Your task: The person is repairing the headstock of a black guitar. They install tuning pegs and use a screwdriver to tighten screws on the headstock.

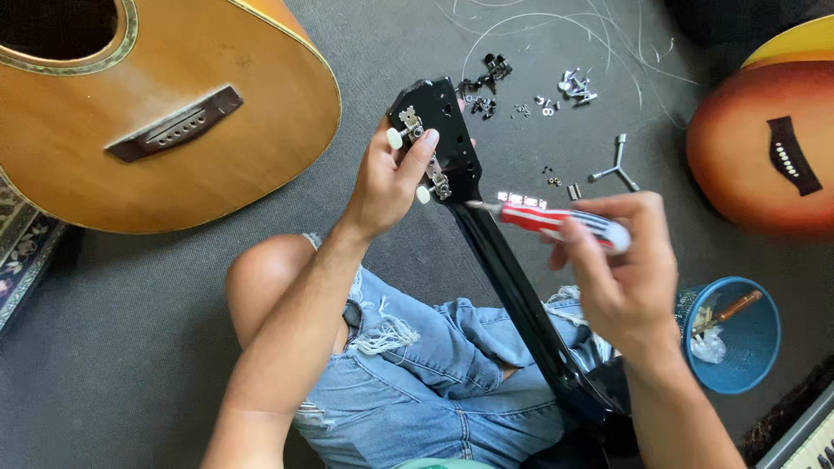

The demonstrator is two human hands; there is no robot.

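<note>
No packages, labels or signs legible in view; the only container is a round blue plastic bowl (738, 339) on the grey carpet floor (130, 347) at lower right, holding a wooden-handled tool and a scrap of white wrapping. Person seated on the floor in torn blue denim jeans (434, 365), a glossy black guitar neck (512, 287) lying across the lap and running up to its black headstock (439, 130) near centre frame. Left hand (387, 178) wraps the headstock from the left, fingers closed around its edge, thumb and forefinger beside the chrome tuning machines with cream buttons (408, 130). Right hand (621, 274) grips a screwdriver with a red, white and black striped handle (560, 221), fingers curled tight on the handle; the metal tip points left and sits at the neck just below the headstock, close to the lower tuner. Loose small metal screws and tuner parts (530, 95) scattered on the carpet above the headstock, with a three-armed metal wrench (615, 169) to their right and thin loose guitar strings (556, 26) curling near the top edge. A large amber acoustic guitar body (174, 113) lies at upper left; a red-to-yellow sunburst guitar body (764, 148) at right edge.
</note>
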